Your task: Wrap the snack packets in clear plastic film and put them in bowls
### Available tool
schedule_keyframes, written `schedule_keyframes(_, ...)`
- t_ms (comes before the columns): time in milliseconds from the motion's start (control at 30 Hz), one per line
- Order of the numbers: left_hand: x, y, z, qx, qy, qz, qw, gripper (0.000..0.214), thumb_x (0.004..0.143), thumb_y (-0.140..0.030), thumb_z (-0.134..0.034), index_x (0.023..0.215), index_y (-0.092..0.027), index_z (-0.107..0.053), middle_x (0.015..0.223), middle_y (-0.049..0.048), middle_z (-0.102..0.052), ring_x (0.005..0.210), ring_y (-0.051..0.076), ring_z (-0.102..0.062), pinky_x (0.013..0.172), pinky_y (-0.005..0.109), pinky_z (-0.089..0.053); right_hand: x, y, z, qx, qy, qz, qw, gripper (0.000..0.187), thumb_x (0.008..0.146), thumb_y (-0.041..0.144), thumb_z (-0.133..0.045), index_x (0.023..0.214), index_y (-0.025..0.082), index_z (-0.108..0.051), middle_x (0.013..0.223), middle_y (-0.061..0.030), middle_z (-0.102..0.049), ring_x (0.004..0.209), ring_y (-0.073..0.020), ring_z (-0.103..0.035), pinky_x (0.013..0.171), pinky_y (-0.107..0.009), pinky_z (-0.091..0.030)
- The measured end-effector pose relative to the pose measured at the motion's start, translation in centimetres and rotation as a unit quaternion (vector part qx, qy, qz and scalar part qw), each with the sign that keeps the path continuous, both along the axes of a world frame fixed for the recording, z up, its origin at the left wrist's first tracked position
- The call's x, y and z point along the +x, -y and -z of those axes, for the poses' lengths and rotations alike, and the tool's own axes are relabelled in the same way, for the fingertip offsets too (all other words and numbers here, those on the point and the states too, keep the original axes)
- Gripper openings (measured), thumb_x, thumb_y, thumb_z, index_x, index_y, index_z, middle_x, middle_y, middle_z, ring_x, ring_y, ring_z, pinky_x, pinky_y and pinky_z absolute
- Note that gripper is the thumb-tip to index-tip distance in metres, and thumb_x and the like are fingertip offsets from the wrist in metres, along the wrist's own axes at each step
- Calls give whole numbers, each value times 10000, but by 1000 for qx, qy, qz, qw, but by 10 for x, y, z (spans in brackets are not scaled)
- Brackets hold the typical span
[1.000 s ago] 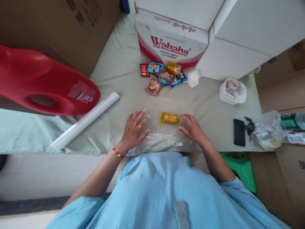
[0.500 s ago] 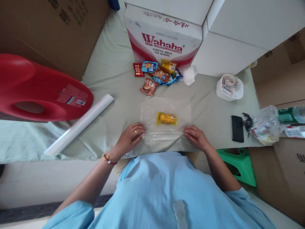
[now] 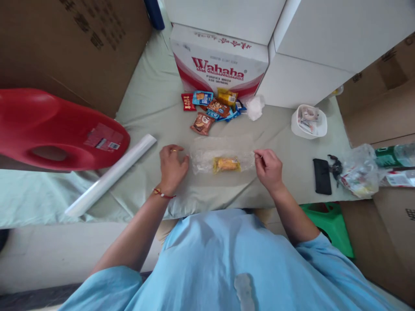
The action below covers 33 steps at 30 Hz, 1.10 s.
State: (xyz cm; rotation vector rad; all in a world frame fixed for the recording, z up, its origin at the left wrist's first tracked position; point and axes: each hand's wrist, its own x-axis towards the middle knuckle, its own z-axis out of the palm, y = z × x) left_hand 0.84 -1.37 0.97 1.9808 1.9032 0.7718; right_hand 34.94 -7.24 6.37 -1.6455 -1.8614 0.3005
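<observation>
A yellow snack packet [image 3: 226, 164] lies on the cloth-covered table [image 3: 152, 99], under a sheet of clear plastic film [image 3: 207, 155] folded over it. My left hand [image 3: 171, 167] is closed on the film's left end. My right hand [image 3: 267, 169] pinches the film's right end. Both hands sit level with the packet, one on each side.
Several snack packets [image 3: 212, 108] lie in front of a Wahaha carton [image 3: 220, 65]. A roll of film [image 3: 112, 175] and a red plastic stool [image 3: 55, 129] are at left. A white tub [image 3: 308, 123], black phone [image 3: 320, 182] and plastic bag [image 3: 359, 172] are at right.
Both hands took the near edge of the film and carried it away from me, folding it over the yellow packet. The flat sheet is now a narrow band.
</observation>
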Motion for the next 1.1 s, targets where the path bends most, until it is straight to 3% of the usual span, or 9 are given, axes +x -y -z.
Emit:
schedule_keyframes(100,6,24,-18,87,4,-96,992,256,953,-302,-555,1160,-192,-659,1251,188,-588,1280,368,-527,1146,626,-407,-27,9,4,-42,46,-125,990,339,1051,277,-445,1206,235,-743,1146,-124,-714,1083,-249,-659,935,-376,-546)
schedule_keyframes(167,18,43,-30,118,-16,-84,989,247,972,-294,-535,1151,-197,-675,1223,182,-612,1253,367,-551,1128,641,-394,-40,6,16,-85,84,-149,982,340,1039,265,-457,1207,237,-752,1208,-115,-708,1079,-248,-665,911,-366,-553)
schedule_keyframes(333,66,75,-42,42,-79,207,974,410,990,-210,-464,1311,-311,-699,1312,92,-719,1258,306,-606,1079,552,-397,-47,-15,25,-176,151,-135,963,331,1048,310,-487,1214,269,-771,1230,-89,-721,925,-215,-689,783,-317,-533)
schedule_keyframes(400,81,74,-39,-3,-104,259,960,514,981,-163,-428,1415,-324,-651,1451,73,-675,1340,308,-568,1069,543,-392,-44,-27,15,-197,171,-153,953,334,1052,323,-485,1171,257,-790,1146,-85,-748,885,-214,-690,757,-314,-513)
schedule_keyframes(567,85,52,-27,-59,-136,165,975,458,993,-222,-410,1337,-258,-711,1438,129,-678,1385,391,-503,1056,630,-381,-43,-73,-1,-170,208,-144,952,329,1039,254,-479,1092,199,-799,1027,-117,-754,972,-262,-651,855,-360,-505)
schedule_keyframes(667,75,41,-22,-63,-106,101,987,401,1006,-287,-424,1208,-247,-768,1371,123,-709,1389,399,-492,1105,668,-355,-49,-104,6,-143,222,-140,954,351,1008,215,-542,1296,143,-729,1235,-166,-719,1179,-311,-579,1009,-410,-474)
schedule_keyframes(800,65,34,-12,-48,-60,32,996,399,1021,-455,-464,1069,-227,-788,1373,156,-664,1432,406,-452,1155,662,-364,-64,-133,22,-194,226,-132,945,638,923,276,-722,1513,95,-559,1394,-212,-649,1319,-366,-515,1068,-445,-446)
schedule_keyframes(967,64,23,1,-52,0,-33,998,702,871,-420,-706,1493,-153,-523,1469,227,-518,1397,396,-504,1145,564,-457,-69,-145,19,-246,226,-148,931,306,973,183,-622,1249,151,-752,1136,-144,-760,1133,-291,-630,941,-349,-473)
schedule_keyframes(1100,64,12,0,-117,-7,-55,992,962,807,-359,-757,1636,-159,-311,1438,216,-544,1277,383,-621,1072,503,-516,-60,-120,2,-185,240,-259,917,339,1029,194,-534,1291,215,-749,1092,-104,-754,1056,-253,-622,893,-319,-443)
